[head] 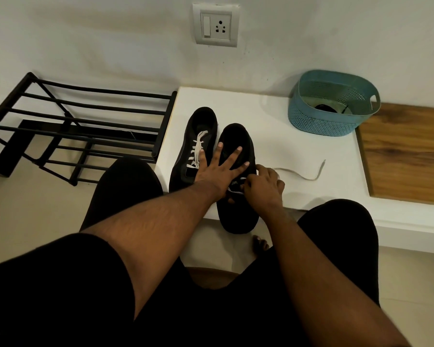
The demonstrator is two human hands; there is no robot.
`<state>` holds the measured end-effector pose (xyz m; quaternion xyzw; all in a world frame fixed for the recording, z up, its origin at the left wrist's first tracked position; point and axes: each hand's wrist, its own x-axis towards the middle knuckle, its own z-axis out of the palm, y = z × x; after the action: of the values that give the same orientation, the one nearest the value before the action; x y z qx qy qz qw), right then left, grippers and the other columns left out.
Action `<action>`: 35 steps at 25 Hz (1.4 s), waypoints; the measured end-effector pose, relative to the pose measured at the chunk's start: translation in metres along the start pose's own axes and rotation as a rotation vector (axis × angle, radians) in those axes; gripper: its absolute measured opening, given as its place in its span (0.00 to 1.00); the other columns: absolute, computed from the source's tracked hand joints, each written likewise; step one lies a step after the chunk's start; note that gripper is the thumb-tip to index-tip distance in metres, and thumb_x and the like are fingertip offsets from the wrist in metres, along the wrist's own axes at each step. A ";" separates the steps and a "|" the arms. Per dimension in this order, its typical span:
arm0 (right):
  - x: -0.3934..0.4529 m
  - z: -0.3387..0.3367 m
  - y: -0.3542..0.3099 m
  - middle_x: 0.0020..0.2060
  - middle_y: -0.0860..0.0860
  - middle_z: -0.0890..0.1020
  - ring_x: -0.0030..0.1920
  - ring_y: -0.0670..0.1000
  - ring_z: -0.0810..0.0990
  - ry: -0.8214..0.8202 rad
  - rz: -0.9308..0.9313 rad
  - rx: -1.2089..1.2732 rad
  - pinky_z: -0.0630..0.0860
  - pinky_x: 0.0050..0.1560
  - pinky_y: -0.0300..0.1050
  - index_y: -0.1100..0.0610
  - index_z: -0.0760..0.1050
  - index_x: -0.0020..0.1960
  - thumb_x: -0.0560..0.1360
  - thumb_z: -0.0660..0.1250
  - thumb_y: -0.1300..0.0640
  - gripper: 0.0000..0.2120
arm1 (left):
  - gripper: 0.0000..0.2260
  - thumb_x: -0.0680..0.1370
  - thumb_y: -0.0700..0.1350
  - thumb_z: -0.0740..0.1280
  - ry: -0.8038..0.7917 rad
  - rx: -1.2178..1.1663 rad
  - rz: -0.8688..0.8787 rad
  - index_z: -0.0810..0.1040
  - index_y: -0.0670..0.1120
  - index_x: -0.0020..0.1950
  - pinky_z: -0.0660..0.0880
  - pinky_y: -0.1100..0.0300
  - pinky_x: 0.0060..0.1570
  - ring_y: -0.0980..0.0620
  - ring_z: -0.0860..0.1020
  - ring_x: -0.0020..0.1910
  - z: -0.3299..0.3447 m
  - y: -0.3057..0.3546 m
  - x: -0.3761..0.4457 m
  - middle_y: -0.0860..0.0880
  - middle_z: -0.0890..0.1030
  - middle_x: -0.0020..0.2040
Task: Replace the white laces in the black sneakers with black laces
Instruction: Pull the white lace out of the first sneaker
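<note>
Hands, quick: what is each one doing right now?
Left hand: open, fingers spread, pressing flat on the right sneaker.
Right hand: fingers curled, pinching the white lace at that sneaker's eyelets.

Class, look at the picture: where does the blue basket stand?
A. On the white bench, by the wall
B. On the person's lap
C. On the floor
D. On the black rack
A: the blue basket stands on the white bench, against the wall, right of the sneakers.
</note>
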<state>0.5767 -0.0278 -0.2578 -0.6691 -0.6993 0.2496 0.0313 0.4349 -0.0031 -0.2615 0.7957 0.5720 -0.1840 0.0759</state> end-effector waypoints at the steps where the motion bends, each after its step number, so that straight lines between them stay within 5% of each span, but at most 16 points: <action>1: -0.003 -0.007 0.001 0.68 0.51 0.70 0.71 0.58 0.65 -0.072 -0.014 0.289 0.64 0.68 0.59 0.57 0.80 0.50 0.77 0.64 0.55 0.08 | 0.49 0.70 0.65 0.70 0.004 0.005 0.002 0.37 0.63 0.77 0.38 0.27 0.66 0.35 0.30 0.74 0.001 0.000 0.000 0.52 0.28 0.76; 4: -0.015 -0.051 0.014 0.57 0.47 0.80 0.58 0.48 0.78 -0.279 -0.048 1.558 0.72 0.61 0.51 0.53 0.79 0.41 0.72 0.69 0.56 0.02 | 0.50 0.69 0.66 0.71 -0.019 -0.002 0.014 0.37 0.63 0.77 0.37 0.26 0.66 0.36 0.28 0.73 0.000 -0.002 0.000 0.53 0.28 0.76; 6: -0.014 -0.072 0.031 0.58 0.44 0.79 0.59 0.45 0.74 -0.049 0.068 1.809 0.68 0.60 0.50 0.50 0.76 0.43 0.74 0.66 0.54 0.02 | 0.51 0.68 0.67 0.71 -0.038 0.002 0.021 0.37 0.62 0.77 0.36 0.26 0.66 0.36 0.27 0.73 -0.002 -0.003 0.002 0.53 0.28 0.76; 9: -0.002 -0.063 0.058 0.51 0.47 0.79 0.55 0.48 0.74 0.443 0.603 1.517 0.71 0.58 0.50 0.51 0.78 0.48 0.77 0.67 0.50 0.05 | 0.52 0.67 0.67 0.71 -0.006 0.003 0.038 0.37 0.62 0.77 0.36 0.28 0.66 0.36 0.29 0.74 -0.006 -0.003 -0.003 0.52 0.28 0.76; 12: 0.005 -0.048 0.060 0.62 0.52 0.74 0.59 0.50 0.72 0.638 0.622 1.140 0.69 0.61 0.46 0.52 0.74 0.62 0.76 0.67 0.46 0.18 | 0.50 0.70 0.61 0.72 0.174 -0.120 -0.005 0.37 0.62 0.77 0.47 0.33 0.70 0.42 0.37 0.78 0.001 0.004 -0.029 0.50 0.31 0.77; 14: 0.003 -0.037 0.051 0.60 0.52 0.77 0.60 0.51 0.75 0.558 0.372 0.875 0.71 0.63 0.47 0.53 0.75 0.63 0.76 0.69 0.51 0.17 | 0.39 0.74 0.54 0.71 0.360 -0.388 -0.199 0.51 0.59 0.78 0.60 0.41 0.68 0.46 0.57 0.76 0.018 0.015 -0.049 0.47 0.50 0.79; 16: 0.000 -0.024 0.034 0.48 0.51 0.81 0.51 0.51 0.80 0.387 0.151 0.709 0.76 0.57 0.47 0.55 0.80 0.56 0.75 0.69 0.57 0.10 | 0.17 0.76 0.50 0.69 0.420 -0.922 -0.434 0.74 0.51 0.64 0.72 0.47 0.60 0.47 0.76 0.59 0.023 0.020 -0.056 0.47 0.76 0.62; 17: -0.002 -0.016 0.026 0.47 0.51 0.81 0.49 0.51 0.80 0.319 0.057 0.603 0.77 0.55 0.47 0.55 0.81 0.55 0.74 0.70 0.58 0.10 | 0.09 0.76 0.51 0.69 0.386 -1.169 -0.535 0.79 0.48 0.52 0.77 0.46 0.54 0.46 0.80 0.49 0.023 0.021 -0.053 0.46 0.81 0.50; 19: -0.001 -0.004 0.011 0.55 0.53 0.78 0.56 0.54 0.76 0.240 -0.116 0.317 0.74 0.58 0.49 0.52 0.78 0.62 0.74 0.69 0.56 0.17 | 0.14 0.75 0.55 0.69 0.273 -1.299 -0.595 0.77 0.46 0.37 0.81 0.47 0.43 0.44 0.82 0.38 0.013 0.018 -0.042 0.45 0.82 0.38; 23: 0.000 0.010 -0.002 0.75 0.52 0.58 0.73 0.57 0.58 0.137 -0.258 -0.173 0.60 0.69 0.57 0.40 0.60 0.75 0.75 0.67 0.49 0.31 | 0.10 0.75 0.48 0.70 0.184 -1.075 -0.526 0.78 0.43 0.37 0.77 0.55 0.38 0.43 0.81 0.40 0.002 0.021 -0.029 0.43 0.81 0.39; 27: 0.002 0.016 0.002 0.78 0.49 0.52 0.75 0.57 0.55 0.069 -0.215 -0.181 0.57 0.70 0.60 0.36 0.55 0.75 0.75 0.67 0.45 0.33 | 0.07 0.75 0.39 0.70 0.138 -1.121 -0.457 0.79 0.39 0.38 0.79 0.53 0.41 0.45 0.81 0.37 0.005 0.015 -0.027 0.44 0.79 0.35; 31: 0.001 0.016 0.003 0.78 0.49 0.47 0.77 0.59 0.50 0.026 -0.153 -0.259 0.55 0.70 0.65 0.33 0.48 0.75 0.75 0.67 0.46 0.37 | 0.04 0.71 0.37 0.74 -0.049 -1.363 -0.407 0.81 0.39 0.38 0.69 0.65 0.26 0.58 0.72 0.24 -0.016 0.007 -0.052 0.49 0.75 0.28; 35: 0.002 0.016 0.000 0.78 0.48 0.44 0.77 0.60 0.46 0.014 -0.139 -0.223 0.52 0.70 0.67 0.32 0.46 0.75 0.76 0.63 0.44 0.34 | 0.03 0.70 0.38 0.75 -0.377 -1.496 -0.076 0.83 0.40 0.39 0.62 0.66 0.23 0.56 0.67 0.24 -0.038 0.007 -0.107 0.48 0.75 0.29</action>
<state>0.5708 -0.0313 -0.2723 -0.6202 -0.7670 0.1629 -0.0212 0.4196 -0.0873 -0.1866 0.4677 0.5484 0.1167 0.6833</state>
